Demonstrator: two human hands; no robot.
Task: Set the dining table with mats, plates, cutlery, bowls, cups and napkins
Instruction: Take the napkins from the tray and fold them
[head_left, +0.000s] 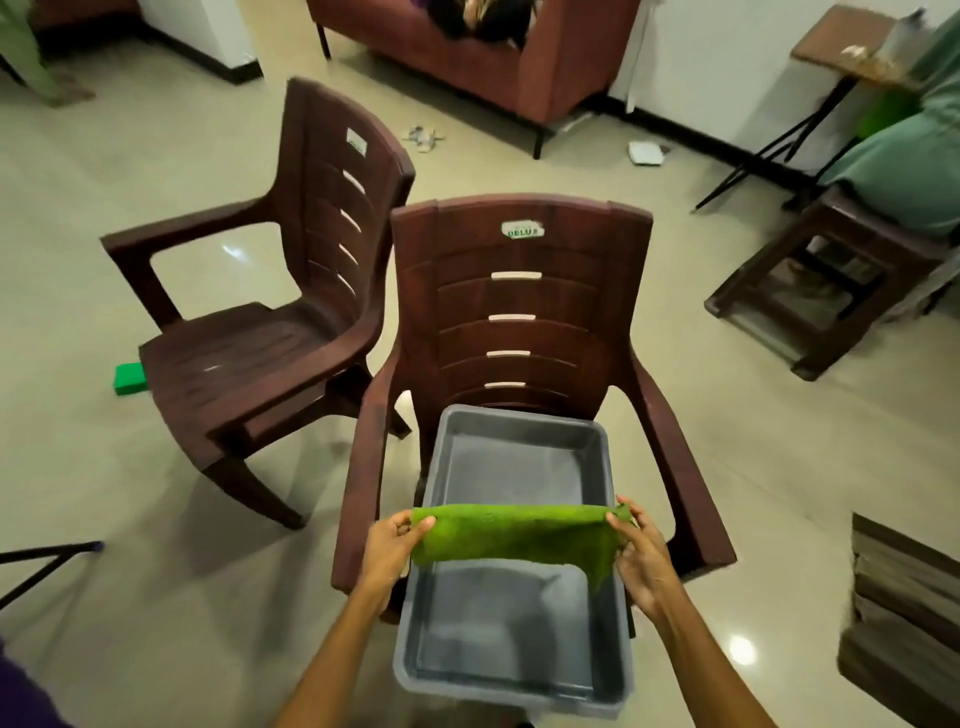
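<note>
**Two hands, one green mat above the grey tub**

Both hands held a single green mat (519, 535) stretched between them, its long axis running left to right across the view, level with the near half of a grey plastic tub (514, 670). The left hand (392, 545) pinched the left end, fingers curled over the top edge; the right hand (641, 558) gripped the right end the same way, fingers wrapped round a bunched corner. The mat sagged in a soft fold, its upper edge rolled over towards the far side, its lower edge hanging free above the tub without touching it. Its surface looked coarse and woven, slightly fuzzy.

The tub was rectangular with rounded corners, smooth and matt. It rested on the seat of a dark brown moulded plastic armchair (519, 312), its long axis pointing away from the person and its near end jutting past the seat's front edge. The chair's back had curved ribs, narrow slots and a small label whose lettering was too blurred to read fully.

A second matching chair (270, 322) stood just to the left, turned sideways. A small green block (130, 378) lay on the glossy tiled floor (104, 519) beside it. A corner of a wooden surface (904, 597) was cut off at the right edge.
</note>
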